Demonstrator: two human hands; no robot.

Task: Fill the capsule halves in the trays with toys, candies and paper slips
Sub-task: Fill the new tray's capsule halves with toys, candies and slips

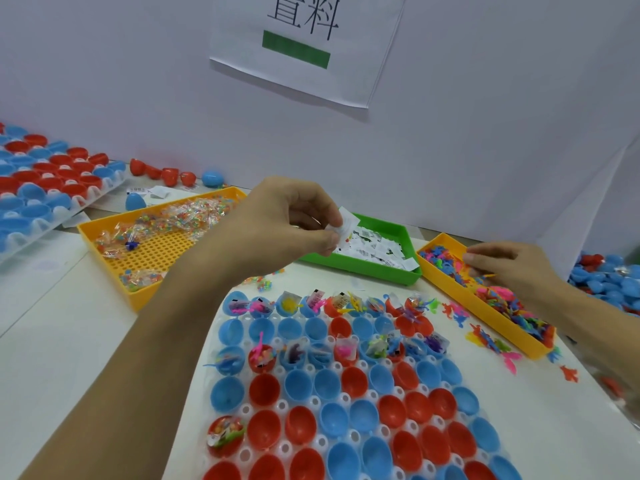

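The left hand (284,216) pinches thin paper slips (341,226) over the green tray (401,271), and being light and slick, one could slide from the fingers and land on the bench or double up in one glossy plastic half. The right hand (509,268) pinches a small rubbery toy (488,276) in the yellow tray (535,344); its spiky limbs may snag neighbours. Most red and blue halves (353,381) in the dimpled clear tray (349,436) sit empty.

I note a white paper sign (304,46) fixed to the pale partition wall (485,116) behind the bench. It carries 2 large black characters, their tops cut off by the frame edge, above 1 green bar (296,49). Its lower edge lifts slightly from the wall. The white tabletop (52,306) shows a seam running diagonally at my left. The wall folds into a corner at right.
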